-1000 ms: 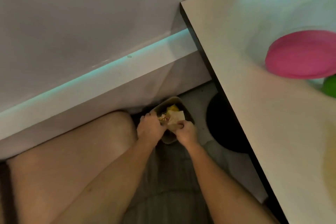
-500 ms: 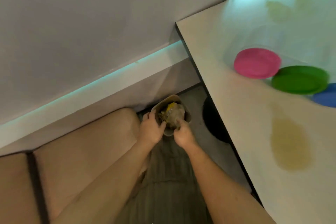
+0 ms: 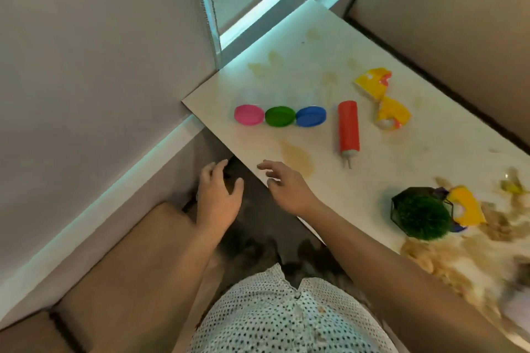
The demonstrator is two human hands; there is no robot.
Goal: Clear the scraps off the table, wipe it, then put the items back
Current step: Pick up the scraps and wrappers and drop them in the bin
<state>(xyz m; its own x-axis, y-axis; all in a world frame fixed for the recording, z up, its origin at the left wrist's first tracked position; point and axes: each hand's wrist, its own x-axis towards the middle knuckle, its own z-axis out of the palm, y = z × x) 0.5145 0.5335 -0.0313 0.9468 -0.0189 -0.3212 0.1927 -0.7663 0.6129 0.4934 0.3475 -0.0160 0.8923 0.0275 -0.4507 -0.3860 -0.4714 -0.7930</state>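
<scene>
Both hands bare at lower centre of the frame: left hand just off the near edge of the table, right hand just over that edge, each grip apart, fingers spread, clamped on nothing. Plenty left to clear: crumbly tan scraps heaped at lower right, torn yellow wrappers at upper right, a yellow piece just beside the green grass ball in its black wire frame. Likely to go wrong in sweeping: pushing crumbs off the near edge onto lap or floor instead of into a cupped palm, or dragging them through the yellowish stain just beyond the right hand and smearing it wider. Easy also to knock the red squeeze bottle, lying on its side at centre with nozzle toward the near edge, and set it rolling; hard to tell whether capped, so possibly leaking. Pink lid, green lid and blue lid in a touching row at centre left, near the table's corner: prone to sliding off under a careless wipe. Safer to lift all of these away before wiping.
</scene>
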